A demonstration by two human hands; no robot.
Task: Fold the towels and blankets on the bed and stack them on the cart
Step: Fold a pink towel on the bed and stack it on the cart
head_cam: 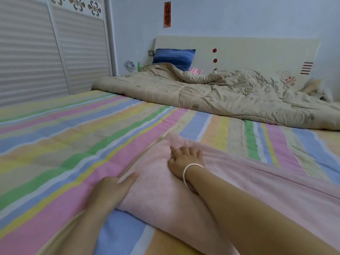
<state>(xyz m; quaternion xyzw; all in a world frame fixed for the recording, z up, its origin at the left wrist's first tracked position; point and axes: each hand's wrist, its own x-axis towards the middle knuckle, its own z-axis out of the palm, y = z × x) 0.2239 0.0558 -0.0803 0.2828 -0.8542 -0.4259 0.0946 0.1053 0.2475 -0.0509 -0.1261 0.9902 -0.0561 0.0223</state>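
The pink towel (156,190) lies near the foot edge of the bed, on the striped sheet (73,135). It runs from the middle toward the right side, and its left part looks doubled over into a thicker pad. It appears soft, light and limp, so it will likely sag and lose its fold if lifted by one point. The better hold is probably at two corners or along the folded left edge, with the rest smoothed flat first. The left hand (112,190) rests at that left edge, fingers straight and close together, pressing the fold line rather than pinching it. The right hand (184,159), with a silver bracelet (191,172) at the wrist, lies on top of the towel further in, fingers spread and slightly bent, pressing the cloth down. So the towel sits under and between both hands, neither closed round it. Toward the head of the bed a beige quilt (220,96) lies rumpled, with a blue pillow (173,57) against the headboard (257,50). No cart is in view.
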